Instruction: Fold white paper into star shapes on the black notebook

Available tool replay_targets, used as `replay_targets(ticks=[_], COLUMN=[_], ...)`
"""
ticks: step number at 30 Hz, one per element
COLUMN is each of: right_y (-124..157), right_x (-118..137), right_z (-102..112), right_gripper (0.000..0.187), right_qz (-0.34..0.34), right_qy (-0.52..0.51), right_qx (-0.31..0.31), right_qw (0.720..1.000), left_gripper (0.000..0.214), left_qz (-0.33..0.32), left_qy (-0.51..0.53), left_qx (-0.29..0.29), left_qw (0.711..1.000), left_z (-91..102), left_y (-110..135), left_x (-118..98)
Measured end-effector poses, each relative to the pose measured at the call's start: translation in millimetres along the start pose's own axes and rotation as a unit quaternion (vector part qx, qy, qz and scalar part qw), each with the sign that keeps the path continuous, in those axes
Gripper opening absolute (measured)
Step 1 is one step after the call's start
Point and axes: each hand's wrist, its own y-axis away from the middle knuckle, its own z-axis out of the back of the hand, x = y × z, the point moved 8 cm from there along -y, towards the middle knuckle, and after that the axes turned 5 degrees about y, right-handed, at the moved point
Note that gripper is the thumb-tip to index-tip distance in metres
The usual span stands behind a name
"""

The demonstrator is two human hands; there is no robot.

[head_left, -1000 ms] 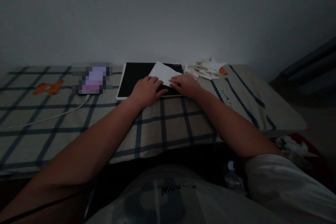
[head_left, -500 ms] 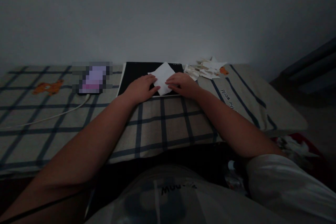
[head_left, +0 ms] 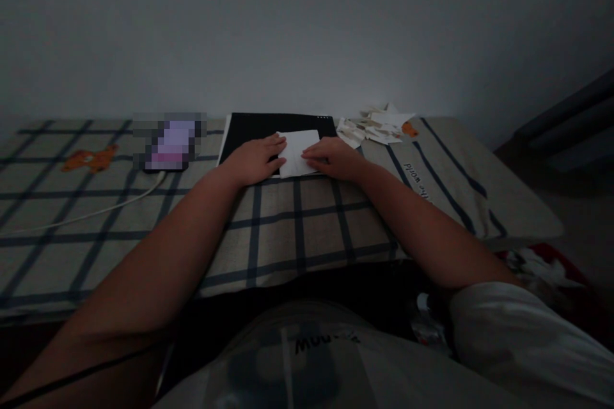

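White paper (head_left: 296, 154) lies flat on the black folder (head_left: 249, 128), between our hands, near its front edge; no clear long axis. Our left hand (head_left: 256, 160), thumb spread from fingers, touches its left edge; our right hand (head_left: 338, 158) overlaps its right side, fingertips bunched, pinch unclear. Neither is plainly nearer.

Wht paper (head_left: 293, 152), blk board (head_left: 254, 125), blue-chk cloth (head_left: 277, 230)

"the world" on tablecloth (head_left: 316, 223); shirt (head_left: 307, 364) lettering unclear.
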Motion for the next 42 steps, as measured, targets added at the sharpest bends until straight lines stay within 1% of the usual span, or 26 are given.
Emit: replay_targets(ticks=[4,7,10,15,19,24,30,37,42], right_y=[-1.0,-0.9,-0.4,-0.1,-0.4,-0.6,-0.4,-0.7,-0.9], right_x=[2.1,3.9,6.8,13.5,14.0,14.8,13.1,2.8,3.1], right_z=[-7.5,-13.6,-15.3,-11.6,-11.9,-11.7,-12.7,-14.5,-14.1], right_gripper=[0.040,0.046,0.048,0.050,0.051,0.052,0.052,0.059,0.056], right_qz=[0.029,0.036,0.023,0.007,-0.010,-0.009,-0.010,-0.012,-0.008], right_qy=[0.013,0.015,0.023,0.034,0.042,0.037,0.033,-0.006,0.001], right_qx=[0.014,0.036,0.058,0.076,0.091,0.087,0.089,0.058,0.059], right_qw=[0.999,0.999,0.998,0.997,0.995,0.995,0.995,0.998,0.998], left_gripper=[0.068,0.068,0.069,0.068,0.069,0.069,0.071,0.072,0.072], left_qz=[-0.001,0.006,0.015,0.030,0.040,0.049,0.041,0.047,0.057], left_qy=[-0.012,-0.032,-0.045,-0.059,-0.074,-0.074,-0.070,-0.070,-0.058], left_qx=[0.002,0.012,0.017,0.029,0.031,0.031,0.030,0.036,0.044], left_qw=[1.000,0.999,0.999,0.997,0.996,0.996,0.996,0.996,0.996], left_z=[0.9,-0.3,-0.2,-0.5,-0.6,-0.5,-2.9,-5.2,-7.3], left_y=[-0.4,-1.5,-2.0,-2.4,-2.2,-1.1,-1.1,-0.8,-0.9], left_x=[-1.8,-6.1,-9.4,-14.5,-20.1,-22.1,-21.5,-19.4,-20.3])
